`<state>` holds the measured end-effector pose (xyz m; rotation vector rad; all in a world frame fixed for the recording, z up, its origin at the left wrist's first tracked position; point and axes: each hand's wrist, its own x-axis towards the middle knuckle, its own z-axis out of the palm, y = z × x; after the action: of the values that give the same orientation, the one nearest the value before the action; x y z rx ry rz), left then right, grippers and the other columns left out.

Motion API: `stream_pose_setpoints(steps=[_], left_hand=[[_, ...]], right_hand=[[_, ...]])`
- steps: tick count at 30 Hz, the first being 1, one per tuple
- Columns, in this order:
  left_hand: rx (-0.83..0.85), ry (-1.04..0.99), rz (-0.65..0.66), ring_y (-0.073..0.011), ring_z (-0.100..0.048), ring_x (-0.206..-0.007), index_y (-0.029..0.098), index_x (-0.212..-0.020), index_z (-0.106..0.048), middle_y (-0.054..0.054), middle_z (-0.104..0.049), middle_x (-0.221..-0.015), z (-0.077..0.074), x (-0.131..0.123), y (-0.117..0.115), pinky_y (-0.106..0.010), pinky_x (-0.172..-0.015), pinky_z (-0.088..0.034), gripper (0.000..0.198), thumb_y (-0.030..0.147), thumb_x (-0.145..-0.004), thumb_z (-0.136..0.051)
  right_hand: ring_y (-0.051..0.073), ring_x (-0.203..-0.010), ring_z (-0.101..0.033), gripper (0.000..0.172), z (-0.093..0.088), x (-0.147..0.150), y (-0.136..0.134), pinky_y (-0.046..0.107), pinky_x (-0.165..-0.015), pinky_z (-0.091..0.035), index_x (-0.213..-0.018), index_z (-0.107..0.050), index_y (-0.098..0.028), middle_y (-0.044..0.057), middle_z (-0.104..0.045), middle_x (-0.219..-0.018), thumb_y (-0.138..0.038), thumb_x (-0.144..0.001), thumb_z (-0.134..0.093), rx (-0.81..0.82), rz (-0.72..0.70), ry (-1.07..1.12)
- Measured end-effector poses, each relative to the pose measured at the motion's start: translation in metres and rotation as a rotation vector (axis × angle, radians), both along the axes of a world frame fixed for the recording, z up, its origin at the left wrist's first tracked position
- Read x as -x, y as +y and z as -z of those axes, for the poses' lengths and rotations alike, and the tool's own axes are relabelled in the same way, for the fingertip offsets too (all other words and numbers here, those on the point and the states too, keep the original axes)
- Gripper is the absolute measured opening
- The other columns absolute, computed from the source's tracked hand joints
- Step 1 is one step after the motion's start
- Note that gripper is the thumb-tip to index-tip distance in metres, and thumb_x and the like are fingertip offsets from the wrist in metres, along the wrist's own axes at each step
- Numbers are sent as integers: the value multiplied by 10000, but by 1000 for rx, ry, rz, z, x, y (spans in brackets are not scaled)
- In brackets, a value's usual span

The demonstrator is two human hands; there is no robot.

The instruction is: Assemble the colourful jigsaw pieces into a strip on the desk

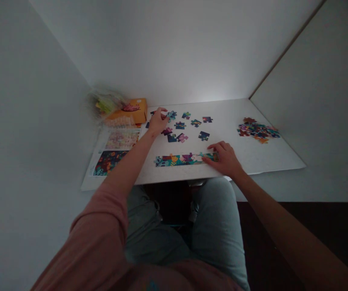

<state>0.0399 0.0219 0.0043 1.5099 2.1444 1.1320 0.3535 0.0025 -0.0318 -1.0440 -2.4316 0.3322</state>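
Beside an orange box [131, 111], a bag [104, 103] seems yellow-filled.

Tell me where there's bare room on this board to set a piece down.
The widest bare patch of the white board lies between the scattered puzzle pieces and the multicoloured heap of pieces. Another sits in front of that heap, right of the right hand. It's crowded around the left hand, among the scattered pieces.

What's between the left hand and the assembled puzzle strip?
In the head view, loose puzzle pieces lie on the white board between the left hand and the strip.
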Motion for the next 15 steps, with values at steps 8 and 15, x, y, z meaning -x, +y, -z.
stream_pose_setpoints(steps=[8, 15], left_hand=[[-133, -232, 59, -130, -612, -753, 316, -1219, -462, -11, -552, -918, -7, 2, -134, -299, -696, -494, 398, 248, -831, -520], [11, -93, -88, -173, -601, -811, 347, -1258, -446, -25, -598, -976, 10, -15, -219, -353, -771, -504, 417, 358, -842, -450]], right_hand=[[312, -965, -509, 355, 7, -2, 3, 482, -839, -417, -1037, -560, -314, 94, -545, -1012, -516, -751, -612, -39, 15, -26], [334, -994, -476, 334, 10, -3, -2, 491, -876, -366, -1038, -576, -295, 122, -530, -1034, -497, -773, -573, -64, 32, -10]])
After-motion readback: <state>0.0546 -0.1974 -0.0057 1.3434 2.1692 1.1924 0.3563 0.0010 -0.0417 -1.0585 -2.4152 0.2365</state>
